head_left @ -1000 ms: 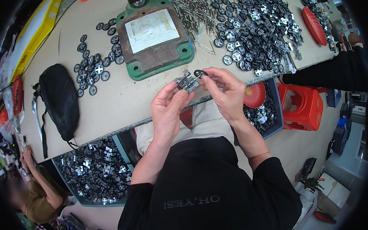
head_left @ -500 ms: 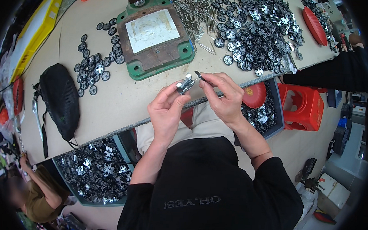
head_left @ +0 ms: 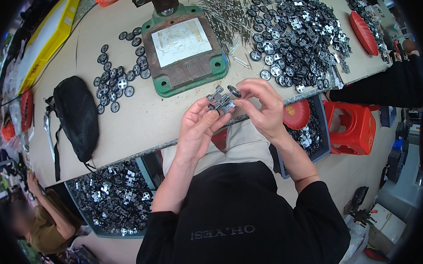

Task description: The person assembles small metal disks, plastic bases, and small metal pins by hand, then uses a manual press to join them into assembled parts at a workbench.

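Observation:
My left hand [head_left: 195, 126] grips a small grey and black toy car chassis [head_left: 220, 98] between thumb and fingers, above the table's front edge. Part of the chassis is hidden behind the thumb, and a dark round piece [head_left: 211, 107], perhaps another wheel, shows by the thumb tip. A small black wheel [head_left: 234, 91] is at the fingertips of my right hand [head_left: 263, 108], whose thumb and forefinger are closed beside it. The wheel stands tilted right at the chassis end. Whether an axle joins the two is too small to tell.
Ahead stands a green-based press [head_left: 183, 86]. Loose wheels [head_left: 112, 83] lie to its left, metal rods [head_left: 226, 19] and a large parts heap [head_left: 300, 41] to its right. A black pouch [head_left: 75, 116], parts bins [head_left: 109, 198] and a red stool [head_left: 351, 128] are around. Other people sit nearby.
The chassis has turned in my left hand and come closer to my right hand. The wheel, seen nearly edge-on before, now shows more of its face. The whole view has shifted slightly.

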The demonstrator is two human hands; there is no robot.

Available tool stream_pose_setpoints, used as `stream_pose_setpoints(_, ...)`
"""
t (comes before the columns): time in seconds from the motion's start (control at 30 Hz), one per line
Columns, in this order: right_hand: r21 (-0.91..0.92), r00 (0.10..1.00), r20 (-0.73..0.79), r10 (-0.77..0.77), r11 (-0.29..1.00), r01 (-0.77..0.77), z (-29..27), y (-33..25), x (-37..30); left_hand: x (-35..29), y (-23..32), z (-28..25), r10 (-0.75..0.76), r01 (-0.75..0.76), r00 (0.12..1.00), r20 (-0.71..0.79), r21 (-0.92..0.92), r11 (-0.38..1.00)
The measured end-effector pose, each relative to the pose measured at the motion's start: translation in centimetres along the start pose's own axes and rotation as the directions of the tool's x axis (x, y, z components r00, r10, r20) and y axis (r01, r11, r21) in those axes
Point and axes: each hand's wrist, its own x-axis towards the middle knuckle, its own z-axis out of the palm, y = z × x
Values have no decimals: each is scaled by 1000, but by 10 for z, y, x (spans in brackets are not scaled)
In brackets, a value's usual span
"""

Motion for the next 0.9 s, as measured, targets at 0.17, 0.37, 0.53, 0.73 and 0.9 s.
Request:
stream_pose_setpoints(0.17,287,874,137,467,825,-486,-1,-5,-4,0,0,9,53,-52,998,-27,36,998)
stream_pose_setpoints(0.37,-19,874,387,295,950,-312,-19,-23,34,8,39,11,80,-83,996,30,577,812)
stream_pose_setpoints(0.53,-67,913,281,295,955,-288,-24,-9,70,49,88,15,479,-287,877,38,841,459)
stream_pose_setpoints(0.73,-177,917,275,288,953,-247,-25,4,104,106,111,-15,646,-374,762,51,848,375)
stream_pose_setpoints(0.9,-274,927,303,222,952,-138,-43,-6,132,108,104,-19,694,-273,719,40,935,228)
